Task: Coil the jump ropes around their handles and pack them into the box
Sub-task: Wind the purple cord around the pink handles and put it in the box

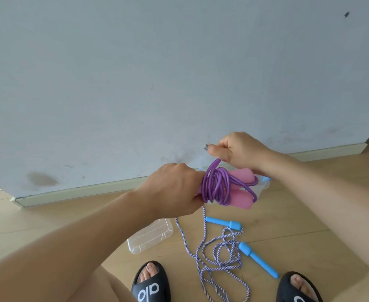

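Past your sandals [151, 284], your left grip [175, 190] clamps the pink handles [240, 188], pointing toward 3 o'clock; your right grip [233, 149] pinches the purple rope [216, 186] loop at 12 o'clock

The clear box [263, 186] is mostly hidden behind the pink handles [242, 188], whose left ends vanish inside the left hand [175, 190]; the striped rope [222, 269] and, seemingly, both slippers [151, 284] run off the bottom edge.
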The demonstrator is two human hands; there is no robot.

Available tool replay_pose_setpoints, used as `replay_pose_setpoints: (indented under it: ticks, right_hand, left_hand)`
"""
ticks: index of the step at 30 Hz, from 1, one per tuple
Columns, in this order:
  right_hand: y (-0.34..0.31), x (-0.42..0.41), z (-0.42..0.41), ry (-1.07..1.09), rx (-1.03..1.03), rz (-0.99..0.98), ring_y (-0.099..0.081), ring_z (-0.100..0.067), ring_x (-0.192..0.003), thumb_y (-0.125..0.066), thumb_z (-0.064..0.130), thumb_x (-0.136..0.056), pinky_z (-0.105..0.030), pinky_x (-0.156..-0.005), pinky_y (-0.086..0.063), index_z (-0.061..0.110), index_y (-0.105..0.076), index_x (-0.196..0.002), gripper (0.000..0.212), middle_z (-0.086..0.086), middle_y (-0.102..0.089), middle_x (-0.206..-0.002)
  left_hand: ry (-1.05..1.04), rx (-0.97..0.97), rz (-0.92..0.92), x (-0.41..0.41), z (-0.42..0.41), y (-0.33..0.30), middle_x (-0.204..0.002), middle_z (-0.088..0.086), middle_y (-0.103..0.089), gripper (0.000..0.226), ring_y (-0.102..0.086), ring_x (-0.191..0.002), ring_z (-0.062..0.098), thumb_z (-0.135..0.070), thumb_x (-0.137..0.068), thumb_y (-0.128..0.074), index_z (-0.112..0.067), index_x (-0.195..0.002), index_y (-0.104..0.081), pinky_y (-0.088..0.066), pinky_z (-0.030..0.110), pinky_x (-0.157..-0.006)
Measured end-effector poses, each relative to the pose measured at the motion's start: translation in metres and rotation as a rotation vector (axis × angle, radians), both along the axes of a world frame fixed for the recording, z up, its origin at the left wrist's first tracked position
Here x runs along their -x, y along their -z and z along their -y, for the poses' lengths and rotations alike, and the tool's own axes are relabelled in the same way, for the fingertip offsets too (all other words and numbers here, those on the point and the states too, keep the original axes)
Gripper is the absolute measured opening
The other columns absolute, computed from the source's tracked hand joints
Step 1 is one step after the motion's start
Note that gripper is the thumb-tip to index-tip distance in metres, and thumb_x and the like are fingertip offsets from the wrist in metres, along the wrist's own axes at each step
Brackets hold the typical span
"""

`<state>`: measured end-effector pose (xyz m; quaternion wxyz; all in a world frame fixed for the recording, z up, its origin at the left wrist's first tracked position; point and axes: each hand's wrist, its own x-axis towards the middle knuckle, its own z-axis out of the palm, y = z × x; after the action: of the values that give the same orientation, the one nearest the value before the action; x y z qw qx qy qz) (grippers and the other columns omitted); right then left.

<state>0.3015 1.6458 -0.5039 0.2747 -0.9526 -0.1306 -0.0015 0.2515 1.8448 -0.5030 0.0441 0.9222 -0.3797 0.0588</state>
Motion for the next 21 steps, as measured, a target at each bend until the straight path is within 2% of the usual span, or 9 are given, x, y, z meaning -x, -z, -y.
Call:
replay_pose_setpoints:
  ticks: [2,5,8,10,13,15,17,19,21]
  right_hand:
    - [0.011,0.004,0.0,-0.019,-0.113,-0.137,-0.021,-0.011,-0.046,-0.058,0.05,-0.093,-0.031,-0.051,-0.026,0.02,-0.028,-0.055,0.057,0.007,-0.022,-0.05]
    - [0.033,0.011,-0.001,-0.037,-0.298,-0.335,-0.03,-0.002,-0.051,-0.056,0.028,-0.08,-0.018,-0.059,-0.043,0.025,-0.036,-0.067,0.024,0.012,-0.034,-0.061]
    - [0.047,0.016,-0.008,0.031,-0.199,-0.364,-0.025,-0.01,-0.049,-0.041,0.007,-0.099,-0.021,-0.05,-0.026,0.02,-0.029,-0.064,0.039,0.006,-0.033,-0.051]
    - [0.048,0.025,-0.016,0.05,-0.182,-0.357,-0.033,-0.012,-0.045,-0.029,0.02,-0.106,-0.026,-0.053,-0.03,0.017,-0.033,-0.059,0.047,0.006,-0.04,-0.04]
    - [0.04,0.052,-0.033,0.061,-0.152,-0.312,-0.045,-0.021,-0.054,-0.023,0.03,-0.107,-0.034,-0.067,-0.042,0.015,-0.04,-0.06,0.052,0.004,-0.047,-0.044]
    - [0.031,0.071,-0.038,0.043,-0.023,-0.226,-0.055,-0.029,-0.068,-0.024,0.036,-0.106,-0.038,-0.073,-0.048,0.014,-0.051,-0.072,0.049,-0.002,-0.057,-0.064]
    - [0.02,0.089,-0.042,-0.008,0.183,-0.062,-0.055,-0.032,-0.076,-0.026,0.039,-0.106,-0.038,-0.07,-0.048,0.017,-0.05,-0.085,0.038,-0.004,-0.052,-0.073]
    - [0.007,0.098,-0.048,-0.164,0.357,0.164,-0.048,-0.031,-0.068,-0.03,0.038,-0.105,-0.036,-0.061,-0.041,0.019,-0.053,-0.087,0.035,0.0,-0.043,-0.066]
    - [-0.005,0.093,-0.055,-0.245,0.488,0.324,-0.037,-0.027,-0.053,-0.042,0.04,-0.1,-0.031,-0.052,-0.027,0.021,-0.06,-0.071,0.039,-0.001,-0.049,-0.056]
  left_hand:
    - [0.032,0.113,-0.047,0.005,0.002,-0.001,-0.059,-0.001,-0.048,0.022,-0.042,-0.06,0.028,-0.042,-0.089,-0.058,-0.022,-0.081,-0.052,-0.031,0.03,-0.057]
    - [-0.046,0.3,-0.144,0.004,0.003,-0.006,-0.049,0.002,-0.036,0.028,-0.032,-0.056,0.027,-0.029,-0.08,-0.066,-0.018,-0.066,-0.044,-0.029,0.029,-0.051]
    - [-0.291,0.507,-0.259,-0.008,-0.004,-0.011,-0.05,-0.002,-0.034,0.026,-0.025,-0.057,0.02,-0.023,-0.076,-0.07,-0.012,-0.064,-0.05,-0.026,0.024,-0.045]
    - [-0.4,0.534,-0.304,-0.02,-0.01,-0.01,-0.055,-0.002,-0.039,0.023,-0.028,-0.056,0.019,-0.023,-0.076,-0.07,-0.007,-0.07,-0.055,-0.028,0.024,-0.046]
    - [-0.52,0.531,-0.332,-0.038,-0.018,-0.003,-0.059,0.0,-0.047,0.019,-0.035,-0.055,0.018,-0.022,-0.079,-0.067,-0.006,-0.075,-0.057,-0.033,0.027,-0.048]
    - [-0.587,0.479,-0.359,-0.049,-0.024,0.003,-0.062,0.001,-0.053,0.018,-0.043,-0.056,0.02,-0.022,-0.08,-0.064,-0.007,-0.075,-0.057,-0.038,0.028,-0.05]
    - [-0.597,0.286,-0.331,-0.054,-0.031,0.012,-0.067,0.002,-0.059,0.015,-0.055,-0.06,0.022,-0.027,-0.081,-0.059,-0.014,-0.073,-0.055,-0.044,0.029,-0.052]
    - [-0.542,0.031,-0.308,-0.051,-0.034,0.019,-0.071,0.001,-0.059,0.014,-0.059,-0.064,0.022,-0.029,-0.081,-0.054,-0.021,-0.071,-0.05,-0.043,0.028,-0.051]
    - [-0.437,-0.201,-0.288,-0.042,-0.029,0.026,-0.077,0.001,-0.059,0.009,-0.061,-0.07,0.025,-0.028,-0.082,-0.05,-0.022,-0.075,-0.05,-0.044,0.029,-0.057]
